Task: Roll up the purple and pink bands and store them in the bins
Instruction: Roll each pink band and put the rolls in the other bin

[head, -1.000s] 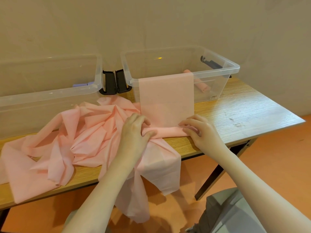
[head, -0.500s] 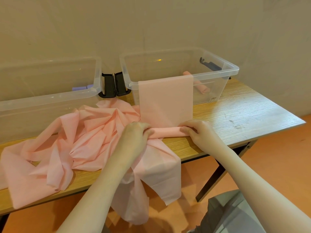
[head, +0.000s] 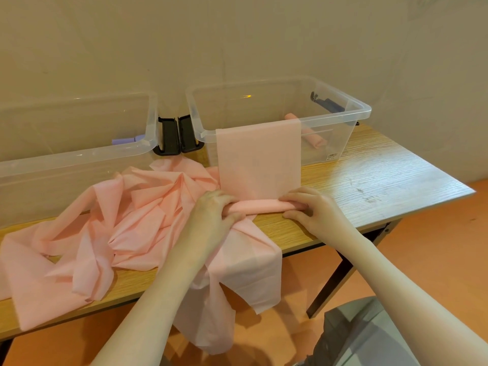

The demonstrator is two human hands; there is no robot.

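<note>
Pink band [head: 258,157] half-rolled at table [head: 383,180] front edge.
Left hand [head: 214,210] and right hand [head: 311,207] each curl round the roll's ends; flat matte strip runs up over right bin [head: 364,112] rim, the rest lies crumpled at left.

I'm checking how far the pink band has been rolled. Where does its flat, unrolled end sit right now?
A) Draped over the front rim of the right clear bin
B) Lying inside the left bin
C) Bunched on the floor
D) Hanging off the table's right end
A: the pink band hangs flat over the front rim of the right clear bin, running down to the roll under both hands.
</note>
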